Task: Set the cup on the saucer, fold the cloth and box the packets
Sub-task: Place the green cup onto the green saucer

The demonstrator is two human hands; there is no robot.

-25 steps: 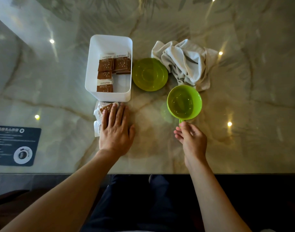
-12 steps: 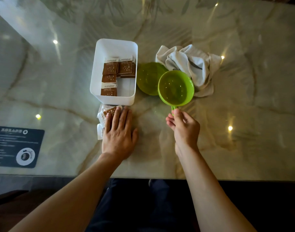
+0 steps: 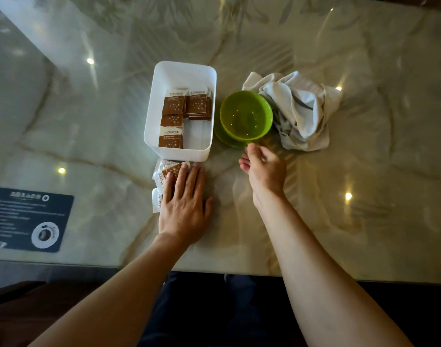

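Right hand (image 3: 264,169) pinching the handle of the green cup (image 3: 245,116), over the saucer (image 3: 223,140) beside the crumpled cloth (image 3: 299,108). Left hand (image 3: 184,204) spread flat on loose packets (image 3: 164,174) on the bench (image 3: 364,171), just before the white box (image 3: 182,71) with more packets.

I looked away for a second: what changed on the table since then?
The right hand, holding the green cup by its handle, carried it away from the person and leftward over the saucer. Left hand still lies flat on the loose packets; cloth stays crumpled.
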